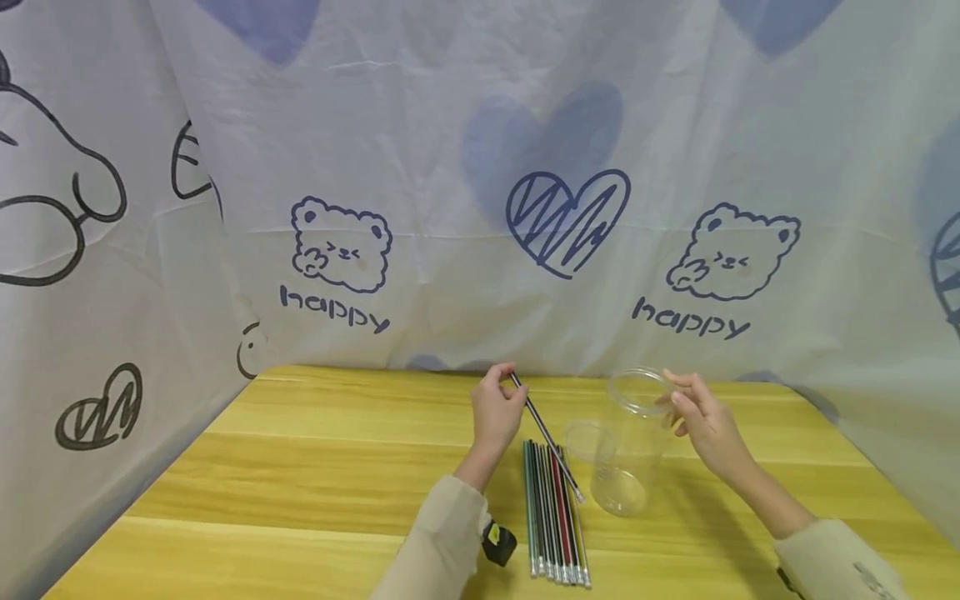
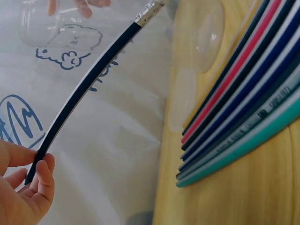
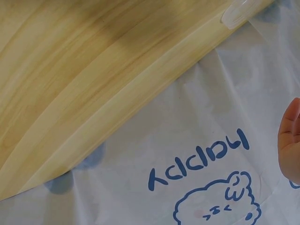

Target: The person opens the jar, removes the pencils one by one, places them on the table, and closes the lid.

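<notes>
My left hand (image 1: 497,410) pinches a dark pencil (image 1: 546,433) near its upper end. The pencil slants down to the right, its silver eraser end lowest, between the row of pencils and the jar. In the left wrist view, thumb and fingers of the left hand (image 2: 33,180) grip the pencil (image 2: 84,86) at the end away from the eraser. My right hand (image 1: 707,429) holds the rim of a clear plastic jar (image 1: 621,493), which stands uncapped on the table. Only part of the right hand (image 3: 289,145) shows at the right wrist view's edge.
Several pencils (image 1: 553,517) in green, dark and red lie side by side, eraser ends toward me. A clear round lid (image 1: 581,438) lies left of the jar. The wooden table (image 1: 300,483) meets a printed white cloth (image 1: 450,208) at the back and sides.
</notes>
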